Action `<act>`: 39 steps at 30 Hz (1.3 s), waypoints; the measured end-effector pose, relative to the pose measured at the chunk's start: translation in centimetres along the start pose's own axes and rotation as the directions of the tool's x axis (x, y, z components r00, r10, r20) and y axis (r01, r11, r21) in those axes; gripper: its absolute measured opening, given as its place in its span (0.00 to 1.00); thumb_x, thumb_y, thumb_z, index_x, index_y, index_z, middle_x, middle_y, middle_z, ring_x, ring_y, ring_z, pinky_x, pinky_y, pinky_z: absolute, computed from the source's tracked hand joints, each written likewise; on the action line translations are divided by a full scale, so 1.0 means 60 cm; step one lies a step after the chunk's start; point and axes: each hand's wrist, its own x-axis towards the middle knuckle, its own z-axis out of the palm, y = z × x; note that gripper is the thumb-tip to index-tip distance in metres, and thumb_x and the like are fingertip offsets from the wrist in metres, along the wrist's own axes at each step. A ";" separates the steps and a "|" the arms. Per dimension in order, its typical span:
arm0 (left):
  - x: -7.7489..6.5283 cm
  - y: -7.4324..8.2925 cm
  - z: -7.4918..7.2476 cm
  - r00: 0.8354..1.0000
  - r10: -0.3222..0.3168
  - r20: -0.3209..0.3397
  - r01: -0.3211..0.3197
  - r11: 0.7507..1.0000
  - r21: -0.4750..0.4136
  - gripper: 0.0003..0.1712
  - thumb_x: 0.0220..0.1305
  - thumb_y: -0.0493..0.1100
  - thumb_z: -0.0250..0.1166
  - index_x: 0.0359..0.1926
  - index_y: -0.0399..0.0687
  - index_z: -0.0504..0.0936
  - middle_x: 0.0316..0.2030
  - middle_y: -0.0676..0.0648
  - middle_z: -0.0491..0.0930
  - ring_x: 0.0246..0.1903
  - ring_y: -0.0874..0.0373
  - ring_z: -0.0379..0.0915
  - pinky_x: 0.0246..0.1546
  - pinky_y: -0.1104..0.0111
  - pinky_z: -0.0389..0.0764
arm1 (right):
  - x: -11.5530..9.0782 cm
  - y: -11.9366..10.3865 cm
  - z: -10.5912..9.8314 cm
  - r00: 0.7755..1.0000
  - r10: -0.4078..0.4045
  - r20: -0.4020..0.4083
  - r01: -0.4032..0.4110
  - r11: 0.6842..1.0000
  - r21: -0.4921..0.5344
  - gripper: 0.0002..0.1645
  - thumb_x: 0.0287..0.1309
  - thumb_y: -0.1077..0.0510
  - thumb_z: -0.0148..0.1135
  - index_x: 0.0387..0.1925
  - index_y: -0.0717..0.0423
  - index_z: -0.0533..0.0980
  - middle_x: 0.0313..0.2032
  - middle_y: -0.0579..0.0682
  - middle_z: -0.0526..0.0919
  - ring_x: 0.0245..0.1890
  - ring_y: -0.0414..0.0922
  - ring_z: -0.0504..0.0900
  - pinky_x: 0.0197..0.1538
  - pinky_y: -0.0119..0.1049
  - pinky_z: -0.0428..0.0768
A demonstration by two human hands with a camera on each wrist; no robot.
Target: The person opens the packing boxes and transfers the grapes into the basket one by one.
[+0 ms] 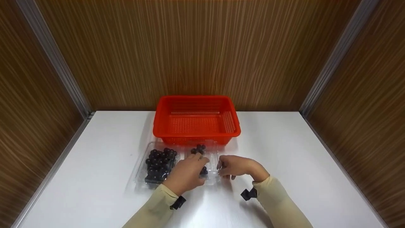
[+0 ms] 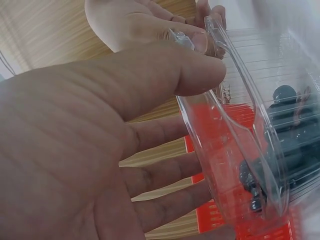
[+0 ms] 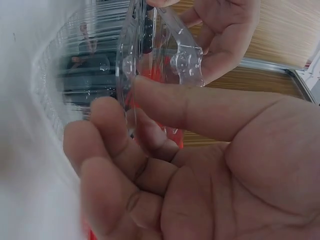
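A clear plastic box point(image 1: 213, 160) with several dark grapes point(image 1: 198, 148) lies between my hands in the head view. My left hand point(image 1: 185, 174) reaches over its left part and hides some of it. In the left wrist view, the thumb point(image 2: 202, 75) lies over the clear rim point(image 2: 242, 65) while the other fingers pass behind the plastic. At the box's right edge, my right hand point(image 1: 237, 166) pinches the rim between thumb point(image 3: 162, 100) and fingers. Left of the left hand, more grapes point(image 1: 158, 163) fill a clear plastic section point(image 1: 141, 164).
Right behind the clear plastic stands a red perforated basket point(image 1: 194, 134), with no contents showing. All of this rests on a white table point(image 1: 294, 171), with wood-grain panels point(image 1: 196, 47) at the back and both sides.
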 end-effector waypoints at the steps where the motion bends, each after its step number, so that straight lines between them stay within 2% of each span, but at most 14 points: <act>1: 0.000 0.000 0.001 1.000 -0.001 -0.001 0.001 1.000 0.002 0.35 0.52 0.49 0.81 0.62 0.50 0.80 0.52 0.46 0.81 0.50 0.51 0.79 0.48 0.56 0.86 | 0.000 0.000 0.001 1.000 0.004 0.001 -0.004 1.000 0.000 0.06 0.66 0.63 0.63 0.41 0.56 0.73 0.29 0.48 0.81 0.28 0.44 0.81 0.34 0.43 0.86; 8: 0.000 0.004 0.014 1.000 -0.011 -0.027 0.012 0.999 0.034 0.38 0.53 0.51 0.80 0.65 0.50 0.78 0.55 0.45 0.79 0.55 0.48 0.76 0.56 0.53 0.82 | 0.002 0.001 0.002 1.000 -0.012 0.026 0.012 1.000 -0.018 0.07 0.68 0.60 0.63 0.42 0.56 0.72 0.31 0.59 0.84 0.26 0.46 0.81 0.37 0.52 0.87; 11: 0.002 0.007 0.020 0.999 0.002 -0.047 0.000 0.999 0.045 0.41 0.54 0.53 0.80 0.67 0.51 0.75 0.57 0.44 0.78 0.58 0.46 0.74 0.59 0.52 0.80 | 0.003 0.002 0.001 0.999 -0.020 0.033 0.020 0.999 -0.025 0.08 0.69 0.58 0.63 0.42 0.54 0.72 0.33 0.60 0.84 0.27 0.46 0.81 0.38 0.54 0.86; 15: 0.010 0.016 0.021 0.998 0.021 -0.063 -0.017 0.998 0.068 0.44 0.54 0.53 0.81 0.70 0.53 0.74 0.62 0.44 0.76 0.60 0.45 0.74 0.59 0.49 0.80 | 0.003 0.002 -0.002 1.000 -0.021 0.020 0.022 0.999 -0.030 0.07 0.69 0.58 0.63 0.42 0.55 0.72 0.30 0.54 0.82 0.27 0.46 0.81 0.36 0.49 0.86; 18: 0.015 0.023 0.016 0.997 0.044 -0.066 -0.038 0.995 0.094 0.41 0.54 0.53 0.81 0.68 0.54 0.76 0.61 0.44 0.77 0.57 0.45 0.76 0.55 0.50 0.82 | 0.001 0.002 -0.005 1.000 -0.015 0.004 0.015 1.000 -0.021 0.07 0.68 0.59 0.63 0.42 0.55 0.73 0.30 0.50 0.81 0.28 0.47 0.82 0.34 0.44 0.86; 23: 0.019 0.030 0.010 0.996 0.069 -0.049 -0.064 0.993 0.101 0.36 0.57 0.51 0.79 0.66 0.54 0.79 0.56 0.45 0.79 0.51 0.48 0.80 0.51 0.55 0.85 | -0.002 0.002 -0.010 1.000 0.000 -0.010 0.000 1.000 0.010 0.05 0.69 0.60 0.61 0.41 0.55 0.73 0.31 0.55 0.82 0.29 0.47 0.81 0.32 0.41 0.85; 27: 0.020 0.030 0.013 0.995 0.070 -0.076 -0.062 0.992 0.108 0.34 0.56 0.50 0.79 0.64 0.54 0.80 0.55 0.46 0.80 0.50 0.48 0.79 0.51 0.55 0.84 | -0.002 0.001 -0.009 1.000 -0.002 -0.020 0.002 1.000 0.006 0.04 0.68 0.61 0.60 0.40 0.55 0.73 0.31 0.57 0.83 0.27 0.47 0.81 0.32 0.42 0.85; 30: 0.021 0.032 0.021 0.993 0.069 -0.097 -0.058 0.992 0.113 0.34 0.56 0.53 0.79 0.62 0.53 0.80 0.54 0.46 0.79 0.51 0.48 0.78 0.51 0.53 0.83 | -0.001 0.001 -0.005 1.000 -0.009 -0.023 0.009 1.000 -0.003 0.04 0.68 0.62 0.61 0.39 0.56 0.73 0.28 0.52 0.82 0.25 0.45 0.80 0.32 0.42 0.85; 35: 0.028 0.044 0.032 0.998 0.021 -0.055 -0.015 0.995 0.098 0.36 0.58 0.58 0.77 0.65 0.55 0.78 0.59 0.45 0.78 0.59 0.46 0.76 0.57 0.49 0.80 | 0.002 0.003 0.002 1.000 -0.024 -0.011 0.024 1.000 0.014 0.04 0.68 0.64 0.60 0.40 0.58 0.72 0.26 0.49 0.80 0.23 0.44 0.80 0.32 0.42 0.85; 39: 0.030 0.049 0.033 0.999 -0.005 -0.042 0.009 0.995 0.095 0.33 0.60 0.56 0.77 0.65 0.57 0.79 0.60 0.46 0.78 0.59 0.47 0.76 0.57 0.49 0.81 | 0.004 0.002 0.004 1.000 -0.027 -0.007 0.027 0.998 0.051 0.04 0.67 0.65 0.59 0.39 0.58 0.71 0.26 0.50 0.80 0.23 0.44 0.79 0.31 0.40 0.83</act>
